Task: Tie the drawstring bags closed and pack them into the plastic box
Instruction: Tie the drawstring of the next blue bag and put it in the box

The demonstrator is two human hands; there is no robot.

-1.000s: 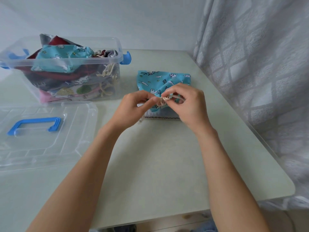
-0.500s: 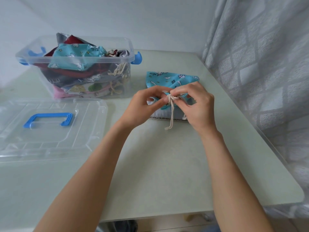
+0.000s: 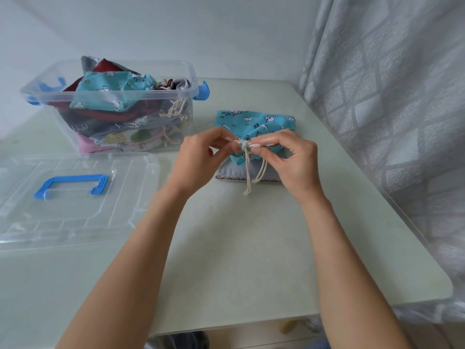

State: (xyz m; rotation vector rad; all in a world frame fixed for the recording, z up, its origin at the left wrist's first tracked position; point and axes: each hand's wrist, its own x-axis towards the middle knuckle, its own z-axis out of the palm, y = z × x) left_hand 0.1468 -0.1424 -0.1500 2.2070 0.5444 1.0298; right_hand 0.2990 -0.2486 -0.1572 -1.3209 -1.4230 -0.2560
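Both hands are up over the table [image 3: 251, 248], working one knot. The left hand [image 3: 201, 159] pinches the cream cord [image 3: 247, 172] at the gathered neck of the turquoise bag [image 3: 254, 122], and the right hand [image 3: 289, 159] pinches it from the other side, loose ends dangling down. That bag lies on a grey one [image 3: 236, 172]. Off to the left stands the clear box [image 3: 113, 109], stuffed with bags, and its lid [image 3: 75, 197] lies flat in front.
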